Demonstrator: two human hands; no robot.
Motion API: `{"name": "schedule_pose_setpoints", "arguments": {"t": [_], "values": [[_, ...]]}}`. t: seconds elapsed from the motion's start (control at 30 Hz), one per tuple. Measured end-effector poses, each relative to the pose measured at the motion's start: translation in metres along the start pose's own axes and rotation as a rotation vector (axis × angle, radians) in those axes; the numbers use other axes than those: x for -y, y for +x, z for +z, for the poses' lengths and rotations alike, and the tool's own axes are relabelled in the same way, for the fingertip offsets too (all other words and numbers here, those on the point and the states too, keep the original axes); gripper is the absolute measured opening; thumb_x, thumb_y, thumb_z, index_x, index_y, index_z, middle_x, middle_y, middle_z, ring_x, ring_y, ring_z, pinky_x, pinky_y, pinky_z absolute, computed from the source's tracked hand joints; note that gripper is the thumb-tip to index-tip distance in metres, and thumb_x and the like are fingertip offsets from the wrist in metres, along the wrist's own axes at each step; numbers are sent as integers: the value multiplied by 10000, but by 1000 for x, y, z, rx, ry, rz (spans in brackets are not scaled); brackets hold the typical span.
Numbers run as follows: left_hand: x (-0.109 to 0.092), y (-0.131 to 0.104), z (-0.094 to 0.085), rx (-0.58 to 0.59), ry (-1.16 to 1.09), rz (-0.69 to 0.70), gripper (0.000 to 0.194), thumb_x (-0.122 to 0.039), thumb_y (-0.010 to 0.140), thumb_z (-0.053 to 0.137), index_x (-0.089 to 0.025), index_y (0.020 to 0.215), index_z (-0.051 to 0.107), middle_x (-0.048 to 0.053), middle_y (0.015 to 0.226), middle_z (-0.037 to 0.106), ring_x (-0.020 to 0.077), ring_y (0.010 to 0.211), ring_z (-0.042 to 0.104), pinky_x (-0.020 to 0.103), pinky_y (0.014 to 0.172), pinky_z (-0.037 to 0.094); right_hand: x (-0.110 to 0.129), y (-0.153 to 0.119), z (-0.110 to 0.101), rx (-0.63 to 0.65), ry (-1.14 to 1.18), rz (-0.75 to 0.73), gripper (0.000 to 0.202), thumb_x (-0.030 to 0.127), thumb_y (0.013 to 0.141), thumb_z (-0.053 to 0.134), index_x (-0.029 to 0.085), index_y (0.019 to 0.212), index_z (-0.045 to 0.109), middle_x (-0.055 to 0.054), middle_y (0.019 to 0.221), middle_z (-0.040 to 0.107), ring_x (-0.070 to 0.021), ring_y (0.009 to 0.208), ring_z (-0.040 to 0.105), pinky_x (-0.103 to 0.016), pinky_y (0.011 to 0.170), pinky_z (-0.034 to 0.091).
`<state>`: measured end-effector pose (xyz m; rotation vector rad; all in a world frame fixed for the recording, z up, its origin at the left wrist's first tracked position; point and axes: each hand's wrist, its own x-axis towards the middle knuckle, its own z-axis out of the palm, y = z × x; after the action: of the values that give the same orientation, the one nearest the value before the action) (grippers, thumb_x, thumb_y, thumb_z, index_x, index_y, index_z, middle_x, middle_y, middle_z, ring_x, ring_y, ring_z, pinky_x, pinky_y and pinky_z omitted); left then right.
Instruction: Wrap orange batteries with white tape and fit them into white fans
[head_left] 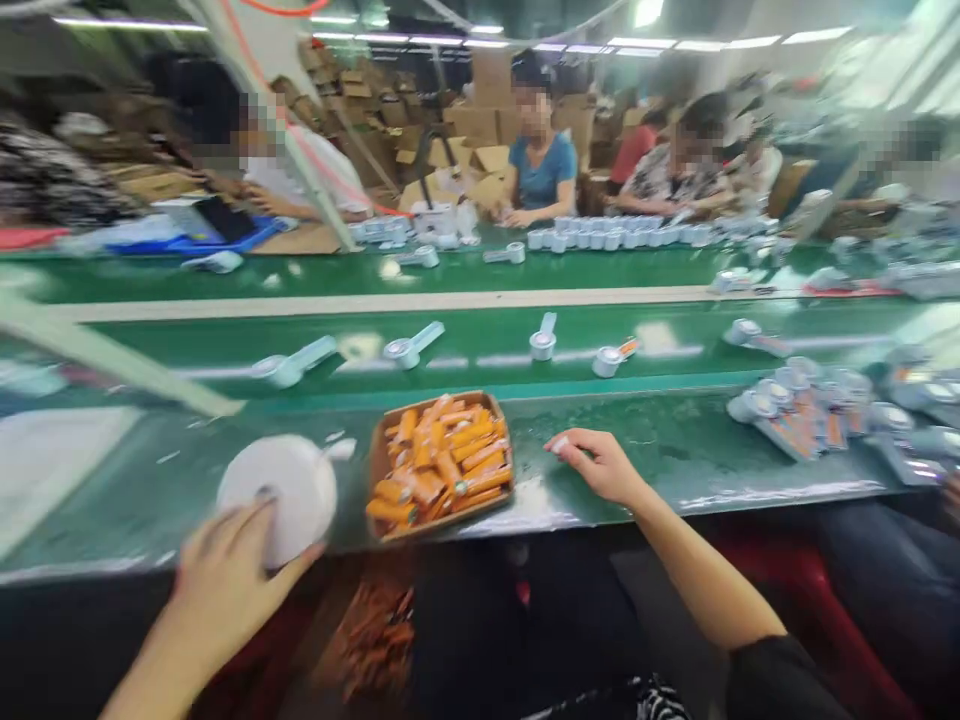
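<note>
On the near green table, my left hand (236,570) rests with spread fingers over the lower left of a round white disc or roll (300,490). Right of it stands a cardboard tray (373,455) heaped with orange wrapped pieces (442,450). My right hand (596,462) is above the table to the right of the tray, thumb and forefinger pinched on a small white piece (559,446). A few white scraps (341,449) lie beside the disc.
White long-handled cups (543,340) lie spaced along the green conveyor (480,350). More are piled at the right (806,405). Across the belt, people sit behind rows of white cups (615,235). A slanted pale post (120,355) stands at left.
</note>
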<state>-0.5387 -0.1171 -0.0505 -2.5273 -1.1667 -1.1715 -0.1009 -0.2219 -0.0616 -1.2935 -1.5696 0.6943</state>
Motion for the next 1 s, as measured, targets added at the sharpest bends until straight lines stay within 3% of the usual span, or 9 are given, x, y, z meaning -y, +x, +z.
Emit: {"name": "schedule_pose_setpoints", "arguments": {"t": [0.13, 0.23, 0.3, 0.37, 0.5, 0.6, 0.73, 0.87, 1.0], "values": [[-39, -4, -13, 79, 232, 121, 445, -345, 872, 758, -214, 1279, 634, 138, 1178, 719, 405, 1314, 552, 601, 1143, 437, 34, 1, 38, 269, 273, 73, 639, 672, 983, 614, 212, 1427, 614, -59, 908, 770, -188, 757, 702, -305, 701, 562], [-80, 0, -11, 93, 265, 167, 469, -191, 852, 774, -194, 1295, 620, 141, 1212, 716, 399, 1373, 494, 546, 1121, 462, 56, 1, 65, 426, 327, 51, 854, 715, 912, 690, 204, 1558, 466, -61, 931, 775, -172, 699, 676, -275, 614, 528], [-98, -2, -11, 84, 261, 178, 470, -141, 849, 769, -200, 1293, 626, 132, 1204, 718, 394, 1391, 463, 511, 1091, 486, 65, 2, 76, 363, 289, -3, 867, 703, 884, 734, 208, 1548, 477, -69, 982, 779, -155, 669, 656, -252, 561, 494], [-107, -8, -11, 94, 250, 181, 478, -110, 846, 763, -200, 1296, 631, 129, 1200, 720, 390, 1394, 446, 493, 1080, 494, 69, 2, 80, 188, 220, -97, 688, 634, 923, 734, 205, 1440, 587, -57, 948, 772, -134, 626, 625, -242, 540, 477], [-103, -19, -10, 118, 214, 116, 486, -139, 852, 771, -186, 1311, 619, 143, 1211, 716, 399, 1363, 466, 536, 1106, 467, 68, -4, 74, 21, 40, -415, 186, 358, 1034, 668, 199, 971, 743, -25, 702, 716, -137, 604, 635, -255, 588, 506], [-95, -24, -9, 100, 180, 7, 537, -234, 857, 796, -168, 1347, 588, 171, 1250, 697, 423, 1360, 465, 600, 1124, 441, 67, -16, 72, 77, 41, -619, 72, 218, 1022, 662, 190, 1020, 729, -46, 741, 748, -155, 644, 686, -270, 605, 537], [-83, -32, -7, 100, 192, -56, 562, -228, 877, 771, -157, 1392, 558, 182, 1274, 690, 418, 1365, 468, 618, 1142, 434, 64, -36, 77, 204, 37, -758, 117, 133, 991, 664, 149, 1100, 703, -62, 758, 763, -167, 637, 700, -294, 573, 529], [-74, -41, -4, 121, 182, -123, 600, -180, 887, 720, -170, 1456, 532, 176, 1321, 682, 397, 1367, 489, 604, 1145, 441, 57, -50, 78, 283, 27, -757, 117, 140, 984, 668, 184, 1070, 734, -41, 741, 772, -168, 621, 717, -295, 538, 529], [-77, -50, -4, 139, 194, -97, 569, -128, 870, 704, -201, 1422, 589, 152, 1331, 699, 374, 1343, 513, 595, 1155, 419, 53, -53, 70, 227, 63, -515, 147, 185, 962, 717, 262, 1058, 798, -50, 828, 824, -203, 687, 780, -315, 604, 634]]}}
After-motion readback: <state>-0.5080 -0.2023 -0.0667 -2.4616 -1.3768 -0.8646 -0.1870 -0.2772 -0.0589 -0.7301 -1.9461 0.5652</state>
